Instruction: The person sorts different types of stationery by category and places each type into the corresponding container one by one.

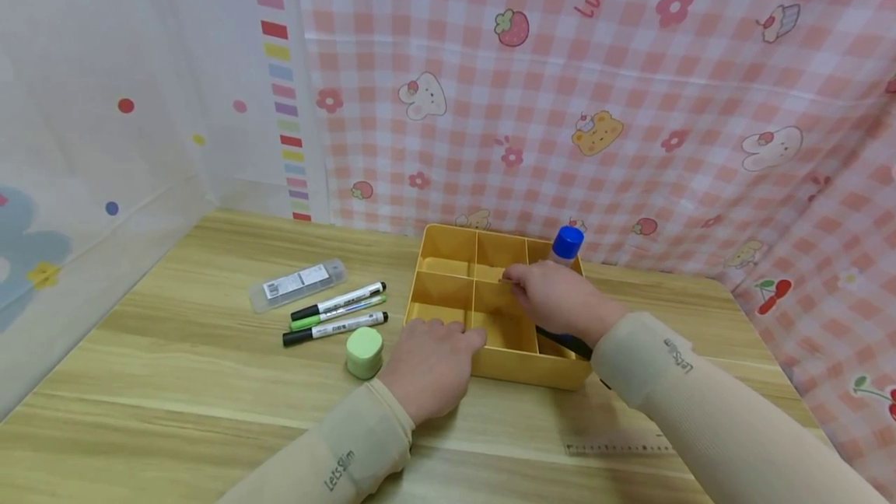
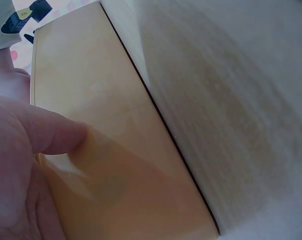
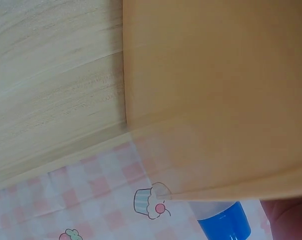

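Note:
A yellow divided box [image 1: 528,368] stands on the table. My left hand [image 1: 434,364] grips its near wall toward the left, fingers over the rim; in the left wrist view the thumb [image 2: 61,136] presses the outer face. Over the box's right side reaches my right hand [image 1: 567,298], fingers bent down near the dividers; whether they pinch anything is hidden. Just behind it, a glue stick with a blue cap [image 1: 568,242] stands upright in the back right compartment. Below that hand, a dark object [image 1: 565,341], mostly covered, shows at the front right compartment.
Left of the box lie a clear plastic case [image 1: 297,286], two black-capped markers [image 1: 350,327] and a green pen [image 1: 339,312]. A light green rounded block [image 1: 365,352] sits beside my left hand. A clear ruler [image 1: 616,448] lies near my right forearm. Patterned cloth [image 1: 462,45] hangs behind.

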{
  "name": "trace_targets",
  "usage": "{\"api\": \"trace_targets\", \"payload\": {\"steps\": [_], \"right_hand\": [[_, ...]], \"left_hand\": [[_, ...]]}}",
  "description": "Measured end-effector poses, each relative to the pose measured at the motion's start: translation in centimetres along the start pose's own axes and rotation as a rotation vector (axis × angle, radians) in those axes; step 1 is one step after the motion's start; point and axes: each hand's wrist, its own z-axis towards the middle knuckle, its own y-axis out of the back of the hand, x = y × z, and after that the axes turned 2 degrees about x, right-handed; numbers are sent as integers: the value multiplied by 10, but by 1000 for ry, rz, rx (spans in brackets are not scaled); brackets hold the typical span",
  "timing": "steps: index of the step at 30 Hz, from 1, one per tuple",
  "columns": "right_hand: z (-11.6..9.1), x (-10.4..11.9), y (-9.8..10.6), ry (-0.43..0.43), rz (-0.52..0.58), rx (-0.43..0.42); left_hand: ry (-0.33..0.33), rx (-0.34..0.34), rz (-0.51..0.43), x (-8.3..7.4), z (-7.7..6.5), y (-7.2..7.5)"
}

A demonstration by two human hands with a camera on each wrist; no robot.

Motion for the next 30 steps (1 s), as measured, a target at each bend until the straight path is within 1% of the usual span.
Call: {"api": "trace_targets", "payload": {"steps": [5, 17, 22, 27, 30], "right_hand": [[0, -1, 0, 8, -12, -6], [-1, -1, -1, 3, -31, 47], [-3, -2, -1, 16, -8, 36], [-6, -2, -1, 33, 27, 16], [-8, -2, 0, 28, 35, 2]], "left_hand": [[2, 3, -5, 0, 0, 0], [4, -4, 7, 0, 0, 0], [2, -3, 5, -1, 0, 0], [4, -17, 1, 0, 0, 0], [6, -20, -1, 0, 0, -1]]}}
